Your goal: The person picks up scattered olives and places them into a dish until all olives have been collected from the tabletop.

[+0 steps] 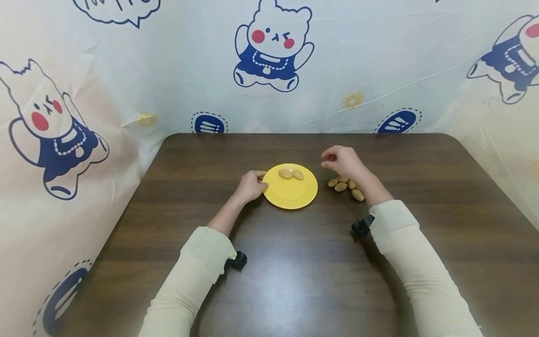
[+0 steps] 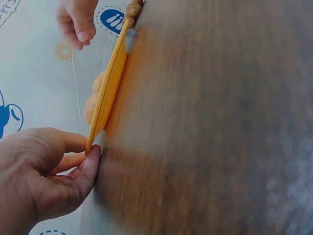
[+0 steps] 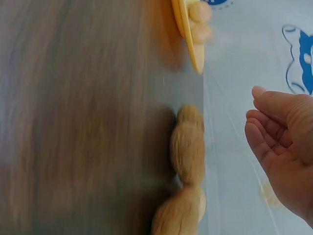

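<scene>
My left hand [image 1: 250, 186] pinches the left rim of a round yellow plate [image 1: 290, 195], with the thumb on one face and fingers on the other in the left wrist view. Two tan, oval potato-like lumps [image 1: 285, 173] lie side by side on the plate's far half. Off the plate's right side, my right hand [image 1: 343, 160] hovers over the table with loosely bent fingers and nothing visible between them. Below it sits a small pile of rough brown oval lumps [image 1: 341, 186], partly covered by the right wrist; their ridged skin shows close up in the right wrist view.
A dark brown wooden table [image 1: 294, 262] carries everything. Behind it hangs a pale curtain [image 1: 181, 61] printed with cartoon bears. Small black wrist cameras [image 1: 239, 260] sit by both cream sleeves.
</scene>
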Motion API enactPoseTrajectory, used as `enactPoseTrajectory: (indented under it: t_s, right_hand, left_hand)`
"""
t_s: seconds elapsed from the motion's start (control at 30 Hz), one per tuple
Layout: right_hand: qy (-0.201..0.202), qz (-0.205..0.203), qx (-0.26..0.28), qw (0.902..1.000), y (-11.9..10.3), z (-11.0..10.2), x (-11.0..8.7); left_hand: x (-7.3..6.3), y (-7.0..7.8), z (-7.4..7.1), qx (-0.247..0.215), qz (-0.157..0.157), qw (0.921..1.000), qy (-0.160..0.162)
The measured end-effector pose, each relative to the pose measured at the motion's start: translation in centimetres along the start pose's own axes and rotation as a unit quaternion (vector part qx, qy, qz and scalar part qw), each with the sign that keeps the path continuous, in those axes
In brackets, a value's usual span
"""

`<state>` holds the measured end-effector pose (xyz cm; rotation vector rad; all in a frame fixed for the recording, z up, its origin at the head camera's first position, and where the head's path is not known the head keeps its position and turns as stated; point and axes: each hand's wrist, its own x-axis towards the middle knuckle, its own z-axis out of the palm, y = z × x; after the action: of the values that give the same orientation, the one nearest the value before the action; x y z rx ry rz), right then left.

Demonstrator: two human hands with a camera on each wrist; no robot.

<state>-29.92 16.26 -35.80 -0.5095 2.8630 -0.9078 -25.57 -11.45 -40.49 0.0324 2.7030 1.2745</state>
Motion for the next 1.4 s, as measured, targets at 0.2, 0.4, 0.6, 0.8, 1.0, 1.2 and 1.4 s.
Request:
enactPoseTrajectory:
  t_s: [0.2, 0.4, 0.6, 0.8, 1.0, 1.2, 1.4]
  right_hand:
    - [0.021, 0.015, -0.001, 0.9997, 2.2, -1.3, -0.9]
    - [0.026, 0.029, -0.006, 0.9992, 4.3, -2.2, -1.9]
    - [0.022, 0.036, -0.013, 0.999, 5.7, -2.3, -2.6]
    - [-0.003, 0.045, -0.014, 0.9989, 6.7, -2.4, -3.0]
    - [-0.017, 0.058, -0.011, 0.9981, 7.4, -2.7, -3.3]
    - [-0.04, 0.07, -0.001, 0.9967, 7.7, -2.7, -3.4]
    - [-0.061, 0.083, -0.003, 0.9946, 8.5, -2.7, -3.2]
  left_hand:
    - [0.1, 0.1, -0.2, -0.007, 0.001, 1.0, -0.002]
    - [0.1, 0.0, -0.2, -0.005, 0.0, 1.0, -0.001]
    - [0.1, -0.2, -0.1, -0.004, -0.005, 1.0, 0.001]
    - [0.0, -0.4, 0.0, -0.001, -0.008, 1.0, 0.003]
    - [-0.1, -0.3, 0.0, -0.001, -0.009, 1.0, 0.003]
    - [-0.1, -0.3, 0.0, -0.001, -0.006, 1.0, 0.001]
    - [0.0, -0.2, -0.2, 0.009, 0.013, 0.9999, 0.0]
